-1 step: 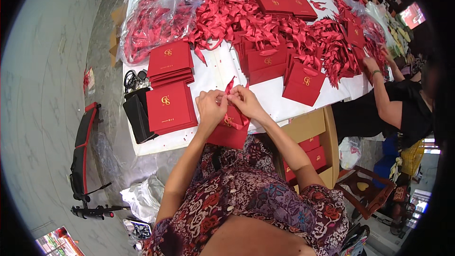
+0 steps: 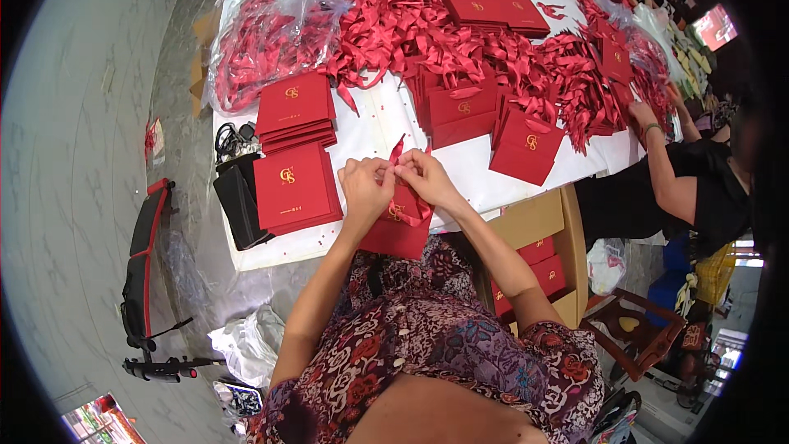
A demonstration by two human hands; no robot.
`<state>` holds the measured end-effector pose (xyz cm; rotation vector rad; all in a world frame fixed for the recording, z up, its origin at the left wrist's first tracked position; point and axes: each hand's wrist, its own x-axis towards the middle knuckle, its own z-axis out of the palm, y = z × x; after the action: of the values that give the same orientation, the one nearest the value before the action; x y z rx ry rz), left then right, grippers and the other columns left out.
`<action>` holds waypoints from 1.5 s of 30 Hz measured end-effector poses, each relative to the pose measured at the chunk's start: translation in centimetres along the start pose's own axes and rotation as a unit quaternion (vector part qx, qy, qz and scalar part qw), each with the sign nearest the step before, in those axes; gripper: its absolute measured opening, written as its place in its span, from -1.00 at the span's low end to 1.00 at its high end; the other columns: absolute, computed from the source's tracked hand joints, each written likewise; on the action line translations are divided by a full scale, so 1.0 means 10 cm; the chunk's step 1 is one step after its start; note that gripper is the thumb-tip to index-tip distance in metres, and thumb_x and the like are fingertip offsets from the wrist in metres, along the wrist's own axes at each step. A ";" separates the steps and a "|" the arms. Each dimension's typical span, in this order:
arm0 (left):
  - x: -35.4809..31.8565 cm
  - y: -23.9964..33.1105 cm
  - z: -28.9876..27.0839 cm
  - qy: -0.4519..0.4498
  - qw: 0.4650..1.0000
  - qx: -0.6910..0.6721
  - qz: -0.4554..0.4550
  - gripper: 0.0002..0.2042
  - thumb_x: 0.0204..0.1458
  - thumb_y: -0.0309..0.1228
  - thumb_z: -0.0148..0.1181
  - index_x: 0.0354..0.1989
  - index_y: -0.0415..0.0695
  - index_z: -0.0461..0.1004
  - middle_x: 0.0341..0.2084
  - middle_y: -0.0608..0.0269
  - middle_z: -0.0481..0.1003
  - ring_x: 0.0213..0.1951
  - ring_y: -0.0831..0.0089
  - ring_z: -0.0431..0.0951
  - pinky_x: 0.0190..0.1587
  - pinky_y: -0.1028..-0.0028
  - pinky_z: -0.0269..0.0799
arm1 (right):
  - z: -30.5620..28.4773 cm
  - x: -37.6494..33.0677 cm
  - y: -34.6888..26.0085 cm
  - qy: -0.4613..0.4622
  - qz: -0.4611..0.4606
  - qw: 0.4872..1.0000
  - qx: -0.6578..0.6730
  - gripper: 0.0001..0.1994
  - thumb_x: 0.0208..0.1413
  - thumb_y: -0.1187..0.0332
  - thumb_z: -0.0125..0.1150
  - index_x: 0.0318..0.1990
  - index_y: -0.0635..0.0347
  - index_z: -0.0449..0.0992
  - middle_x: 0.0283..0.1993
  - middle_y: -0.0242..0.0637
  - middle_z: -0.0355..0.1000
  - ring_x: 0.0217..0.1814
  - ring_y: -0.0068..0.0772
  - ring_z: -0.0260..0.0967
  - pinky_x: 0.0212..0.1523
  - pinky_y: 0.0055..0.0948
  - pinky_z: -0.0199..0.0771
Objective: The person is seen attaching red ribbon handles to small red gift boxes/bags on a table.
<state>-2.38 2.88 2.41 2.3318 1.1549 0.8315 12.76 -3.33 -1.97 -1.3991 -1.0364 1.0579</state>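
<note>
At the table's near edge, a small red paper gift bag (image 2: 393, 238) with a gold emblem lies under my hands and hangs slightly over the edge. My left hand (image 2: 364, 187) and my right hand (image 2: 429, 179) meet above its top, fingertips pinched together on the bag's red ribbon (image 2: 398, 150). One ribbon end sticks up past my fingers, and a loop drapes across the bag's front. My fingers hide the point where the ribbon is gripped. Just left of my left hand lies a stack of flat red bags (image 2: 297, 185).
Behind it sits another red stack (image 2: 294, 100), with a black pouch (image 2: 240, 197) alongside. Ribboned bags (image 2: 464, 107) crowd the table (image 2: 370, 119) beyond. A clear plastic bag (image 2: 275, 49) holds ribbons. At right, an open carton (image 2: 575, 238) contains red bags; a co-worker's arm (image 2: 662, 160) reaches over the table.
</note>
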 end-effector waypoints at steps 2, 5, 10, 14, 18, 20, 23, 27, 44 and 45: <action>-0.03 0.05 -0.01 -0.008 1.000 -0.017 -0.003 -0.89 -0.05 -0.33 0.30 -0.44 -0.09 0.64 -0.57 0.28 0.57 -0.36 0.24 0.48 -0.17 0.23 0.26 | 0.00 0.01 -0.01 -0.002 0.003 0.998 0.066 -0.85 0.20 0.39 0.24 -0.17 0.27 0.51 -0.35 -0.42 0.49 -0.40 -0.72 0.33 -0.36 -0.65 0.38; -0.04 0.02 -0.01 -0.017 0.999 -0.044 -0.011 -0.90 -0.06 -0.34 0.30 -0.45 -0.07 0.64 -0.57 0.29 0.56 -0.32 0.24 0.45 -0.15 0.23 0.21 | 0.01 -0.02 -0.23 -0.005 0.009 1.000 0.024 -0.87 0.20 0.40 0.24 -0.20 0.28 0.52 -0.38 -0.42 0.49 -0.39 -0.73 0.33 -0.34 -0.65 0.39; -0.03 0.02 -0.05 -0.017 0.995 -0.095 0.026 -0.89 -0.05 -0.38 0.33 -0.37 -0.11 0.62 -0.45 0.22 0.55 -0.26 0.24 0.47 -0.13 0.26 0.31 | 0.05 -0.06 -0.35 0.047 -0.035 0.998 0.019 -0.88 0.20 0.42 0.22 -0.23 0.30 0.49 -0.44 -0.46 0.43 -0.40 -0.73 0.34 -0.36 -0.65 0.39; -0.09 0.09 -0.21 -0.011 0.979 -0.200 -0.040 -0.70 0.06 -0.47 0.29 -0.02 -0.18 0.49 -0.24 0.04 0.53 -0.10 0.24 0.53 -0.07 0.40 0.45 | -0.18 -0.06 -0.46 0.080 -0.050 0.988 0.125 -0.89 0.29 0.40 0.14 -0.20 0.26 0.47 -0.44 -0.51 0.40 -0.41 -0.75 0.30 -0.37 -0.69 0.32; -0.18 0.04 -0.34 -0.173 0.910 -0.368 -0.087 -0.56 0.04 -0.45 0.33 0.08 -0.26 0.35 -0.11 -0.03 0.57 -0.10 0.27 0.62 -0.03 0.39 0.48 | -0.24 -0.01 -0.54 0.076 -0.050 0.986 0.140 -0.89 0.30 0.39 0.11 -0.22 0.25 0.45 -0.48 -0.55 0.32 -0.46 -0.78 0.21 -0.43 -0.71 0.20; -0.21 0.11 -0.35 -0.170 0.938 -0.300 -0.042 -0.59 0.03 -0.46 0.33 0.03 -0.26 0.36 -0.22 -0.01 0.60 -0.17 0.26 0.64 -0.11 0.38 0.50 | -0.26 0.03 -0.47 0.097 -0.066 0.987 0.114 -0.89 0.29 0.39 0.11 -0.21 0.25 0.45 -0.48 -0.54 0.33 -0.45 -0.77 0.22 -0.44 -0.70 0.21; -0.28 0.25 -0.44 -0.173 0.935 -0.303 -0.058 -0.66 0.04 -0.48 0.31 -0.04 -0.24 0.37 -0.32 0.00 0.61 -0.25 0.25 0.66 -0.19 0.36 0.51 | -0.43 0.17 -0.47 0.168 -0.097 0.980 0.049 -0.89 0.30 0.39 0.11 -0.21 0.25 0.44 -0.43 -0.55 0.34 -0.42 -0.78 0.21 -0.40 -0.69 0.23; -0.35 0.34 -0.53 -0.168 0.938 -0.298 -0.063 -0.69 0.05 -0.50 0.28 -0.05 -0.22 0.38 -0.35 0.02 0.61 -0.29 0.29 0.65 -0.21 0.38 0.51 | -0.47 0.21 -0.59 0.215 -0.094 0.969 -0.071 -0.90 0.29 0.40 0.12 -0.22 0.24 0.44 -0.38 -0.55 0.37 -0.38 -0.79 0.23 -0.34 -0.70 0.29; 0.06 0.46 -0.35 -0.031 0.889 -0.446 -0.097 -0.66 0.12 -0.56 0.22 0.05 -0.29 0.32 -0.11 0.14 0.51 -0.07 0.49 0.52 0.02 0.48 0.45 | -0.22 -0.48 -0.49 0.131 -0.062 0.975 0.168 -0.73 0.31 0.47 0.04 0.12 0.29 0.31 -0.01 -0.29 0.44 -0.02 -0.58 0.35 0.03 -0.57 0.36; 0.06 0.44 -0.26 -0.029 0.871 -0.487 -0.063 -0.65 0.14 -0.56 0.21 0.07 -0.30 0.30 -0.10 0.14 0.51 -0.07 0.49 0.51 0.02 0.46 0.45 | -0.26 -0.44 -0.63 0.175 -0.061 0.971 0.151 -0.73 0.32 0.47 0.03 0.13 0.29 0.29 0.00 -0.28 0.43 0.00 -0.58 0.33 0.04 -0.56 0.35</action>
<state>-1.30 1.13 7.11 1.4085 0.6050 0.9761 13.97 -7.77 4.70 -1.2014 -0.6625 0.8036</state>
